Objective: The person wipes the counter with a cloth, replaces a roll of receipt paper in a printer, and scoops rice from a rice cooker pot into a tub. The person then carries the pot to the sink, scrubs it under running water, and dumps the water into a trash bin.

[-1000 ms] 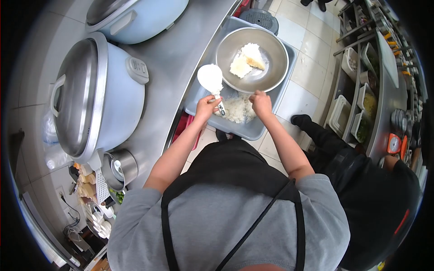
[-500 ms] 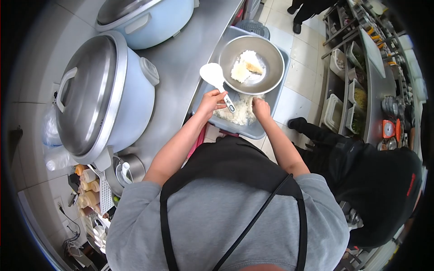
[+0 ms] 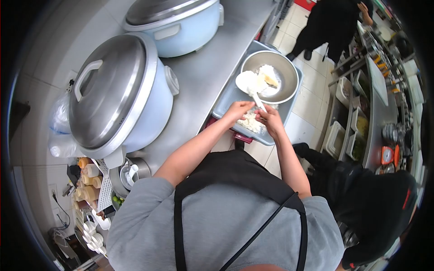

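A white rice paddle point(image 3: 247, 81) slants over the near left rim of a steel bowl point(image 3: 289, 94). My right hand point(image 3: 271, 121) is closed around the end of its handle. Beside the handle is my left hand point(image 3: 237, 112), fingers stretched toward it; whether the fingertips touch it I cannot tell. White rice point(image 3: 266, 71) with a yellowish-brown patch lies in the bowl, partly behind the paddle. Below my hands, more rice point(image 3: 251, 123) is spread in the grey-blue plastic tub point(image 3: 227, 100) in which the bowl sits.
Two large lidded rice cookers point(image 3: 153, 97) stand on the steel counter point(image 3: 194, 74) at left. Close on my right is a person in black point(image 3: 379, 203); another person point(image 3: 332, 27) stands farther off. Shelving with food containers point(image 3: 359, 119) runs along the right.
The paddle has passed from my left hand to my right hand, and its head now overlaps the bowl's rim. The view has shifted, and the far person shows more fully.
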{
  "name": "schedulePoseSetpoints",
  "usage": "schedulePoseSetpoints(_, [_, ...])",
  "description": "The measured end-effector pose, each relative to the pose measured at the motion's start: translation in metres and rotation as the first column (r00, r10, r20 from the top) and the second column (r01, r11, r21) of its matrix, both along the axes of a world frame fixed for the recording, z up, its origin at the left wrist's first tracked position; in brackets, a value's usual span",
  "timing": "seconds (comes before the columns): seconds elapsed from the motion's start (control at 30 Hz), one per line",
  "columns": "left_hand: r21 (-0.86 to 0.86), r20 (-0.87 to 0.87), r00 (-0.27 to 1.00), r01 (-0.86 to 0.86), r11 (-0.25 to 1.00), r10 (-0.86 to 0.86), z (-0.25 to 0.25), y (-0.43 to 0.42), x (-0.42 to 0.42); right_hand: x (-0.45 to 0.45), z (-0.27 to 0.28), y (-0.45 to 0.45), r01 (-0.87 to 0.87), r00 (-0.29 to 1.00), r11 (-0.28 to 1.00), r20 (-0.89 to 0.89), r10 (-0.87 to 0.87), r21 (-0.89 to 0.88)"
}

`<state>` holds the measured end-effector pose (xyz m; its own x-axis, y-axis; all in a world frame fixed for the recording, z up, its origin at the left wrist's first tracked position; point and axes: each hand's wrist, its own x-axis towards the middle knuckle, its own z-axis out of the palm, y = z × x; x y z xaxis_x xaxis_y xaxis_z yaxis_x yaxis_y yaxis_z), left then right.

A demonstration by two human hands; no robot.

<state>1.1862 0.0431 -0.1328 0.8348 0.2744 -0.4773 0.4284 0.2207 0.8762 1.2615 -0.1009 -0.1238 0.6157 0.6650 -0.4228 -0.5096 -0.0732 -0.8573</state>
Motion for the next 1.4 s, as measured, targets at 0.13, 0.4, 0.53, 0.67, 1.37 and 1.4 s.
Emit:
schedulePoseSetpoints(0.13, [0.205, 0.021, 0.991, 0.125, 0.971, -0.132, 0.044, 0.033, -0.038, 0.034, -0.03, -0.006, 0.161, 0.938, 0.985, 0.32, -0.135, -0.056])
schedulePoseSetpoints(0.4, [0.86, 0.243, 0.946, -0.313, 0.404, 0.215, 0.243, 0.132, -0.16, 0.108, -0.121, -0.016, 0.146, 0.962, 0.981, -0.214, -0.171, -0.126])
schedulePoseSetpoints(0.53, [0.988, 0.031, 0.867, 0.05, -0.149, 0.498, 0.273, 0.245, -0.225, 0.126, -0.129, 0.01, 0.131, 0.934, 0.982, -0.315, -0.167, -0.132])
schedulePoseSetpoints(0.67, [0.937, -0.147, 0.761, 0.311, -0.158, 0.632, 0.257, 0.28, -0.241, 0.147, -0.136, 0.038, -0.019, 0.976, 0.973, -0.215, -0.032, -0.23])
schedulePoseSetpoints(1.37, [0.738, 0.216, 0.845, 0.187, -0.648, 0.49, 0.388, 0.333, -0.256, 0.151, -0.11, 0.103, 0.101, 0.987, 0.922, 0.156, -0.045, -0.373])
schedulePoseSetpoints(1.4, [0.714, 0.294, 0.857, 0.097, -0.694, 0.423, 0.408, 0.333, -0.238, 0.156, -0.114, 0.103, 0.099, 0.987, 0.922, 0.153, -0.044, -0.375])
